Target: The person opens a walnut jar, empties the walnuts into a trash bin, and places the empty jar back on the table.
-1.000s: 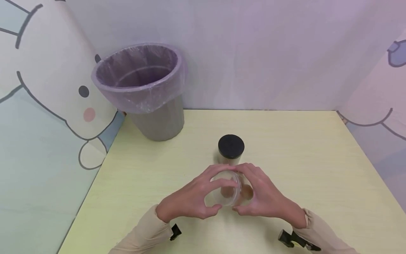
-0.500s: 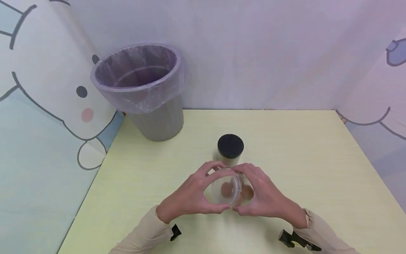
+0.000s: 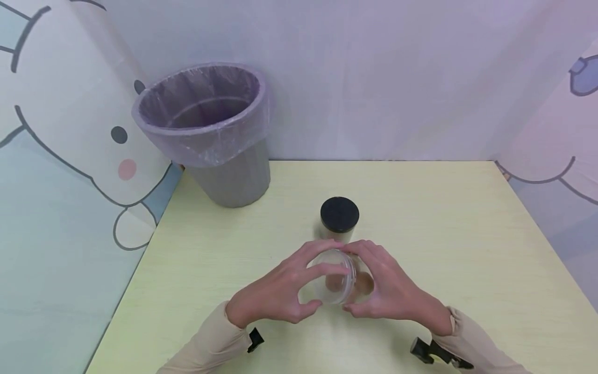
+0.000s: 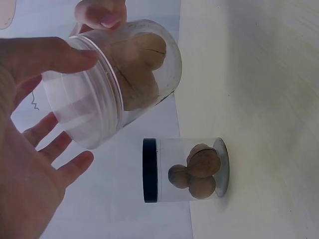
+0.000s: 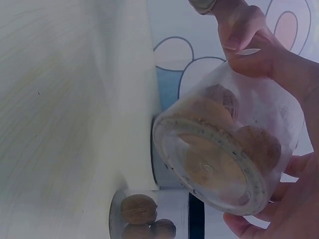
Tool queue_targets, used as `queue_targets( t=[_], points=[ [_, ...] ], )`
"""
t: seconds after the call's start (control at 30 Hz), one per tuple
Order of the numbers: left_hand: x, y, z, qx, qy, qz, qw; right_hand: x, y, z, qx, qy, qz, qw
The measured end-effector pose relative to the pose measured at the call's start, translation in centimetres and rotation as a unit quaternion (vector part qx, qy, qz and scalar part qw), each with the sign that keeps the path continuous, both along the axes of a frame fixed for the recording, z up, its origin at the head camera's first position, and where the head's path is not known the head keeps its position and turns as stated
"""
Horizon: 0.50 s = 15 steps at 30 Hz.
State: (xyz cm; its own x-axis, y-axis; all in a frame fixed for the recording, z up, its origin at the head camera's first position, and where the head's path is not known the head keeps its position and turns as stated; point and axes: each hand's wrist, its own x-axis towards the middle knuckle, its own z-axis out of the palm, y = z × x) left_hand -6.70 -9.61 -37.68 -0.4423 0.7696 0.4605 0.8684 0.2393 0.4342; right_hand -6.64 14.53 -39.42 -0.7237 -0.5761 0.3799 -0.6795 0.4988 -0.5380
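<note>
My right hand [image 3: 388, 291] grips a clear plastic jar [image 5: 219, 149] of walnuts [image 5: 256, 147], thumb on the near side and fingers on the far side. The jar is tilted, its translucent lid [image 4: 79, 102] up and to the left. Around the lid my left hand [image 3: 275, 293] is loosely spread. One finger lies across the lid in the head view, while the thumb tip sits just off its near edge; in the left wrist view several fingers stand apart from it. Behind both hands is a second clear jar [image 4: 189, 169], upright with a black lid [image 3: 340, 214] and walnuts inside.
A grey bin [image 3: 233, 179] with a translucent liner stands at the back left of the pale wooden table [image 3: 420, 218]. White cloth [image 3: 374, 78] hangs behind, with cartoon-printed cloth [image 3: 65, 156] along the left side and more at the right.
Half a second ago my left thumb and fingers closed around the lid; now they are spread apart, much as a second ago. The right hand and jar stay nearly still.
</note>
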Motion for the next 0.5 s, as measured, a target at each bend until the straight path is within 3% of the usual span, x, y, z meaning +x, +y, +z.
queue_targets(
  t=[0.2, 0.5],
  points=[
    [0.04, -0.02, -0.33, 0.002, -0.018, 0.006, 0.9998, 0.03, 0.11, -0.1, 0.003, 0.001, 0.0, 1.0],
    [0.33, 0.17, -0.89, 0.024, -0.086, 0.084, 0.9925, 0.16, 0.14, -0.12, 0.002, -0.002, 0.0, 1.0]
  ],
)
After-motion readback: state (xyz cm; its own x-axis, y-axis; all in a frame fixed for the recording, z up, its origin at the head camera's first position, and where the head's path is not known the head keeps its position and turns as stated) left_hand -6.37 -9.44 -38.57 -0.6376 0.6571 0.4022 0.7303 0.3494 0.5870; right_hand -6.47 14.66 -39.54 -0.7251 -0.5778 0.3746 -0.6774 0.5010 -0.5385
